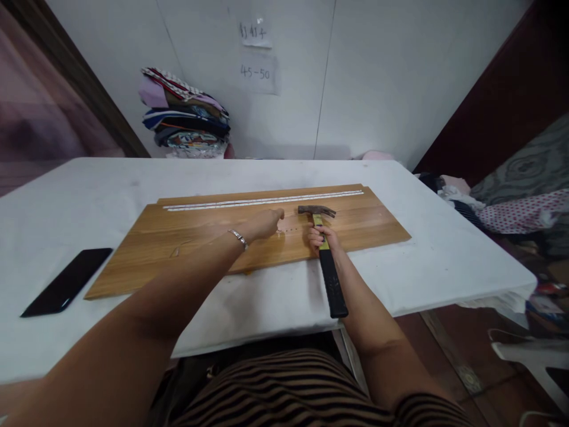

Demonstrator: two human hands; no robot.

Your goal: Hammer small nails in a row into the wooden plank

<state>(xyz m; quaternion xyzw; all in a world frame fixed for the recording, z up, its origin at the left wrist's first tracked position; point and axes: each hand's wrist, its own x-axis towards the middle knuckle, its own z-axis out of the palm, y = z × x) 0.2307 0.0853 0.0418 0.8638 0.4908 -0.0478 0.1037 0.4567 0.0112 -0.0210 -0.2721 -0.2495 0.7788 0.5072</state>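
Note:
My right hand [320, 237] is wrapped round the yellow part of a claw hammer's handle, below its head. The claw hammer [329, 279] has a rusty metal head and a black grip that points down toward me. My left hand [268, 223], with a silver bracelet on the wrist, is closed over the middle of a wooden board [368, 222]. Its fingertips are pressed together; whatever they hold is too small to make out. A short row of small nail-like dots [290, 229] runs along the board between my hands.
Two thin white strips [267, 200] lie along the board's far side. A black phone [66, 281] rests left of the board on the white-covered table [213, 323]. Folded clothes [186, 115] are stacked against the wall. More cloth [520, 213] lies beyond the table's right edge.

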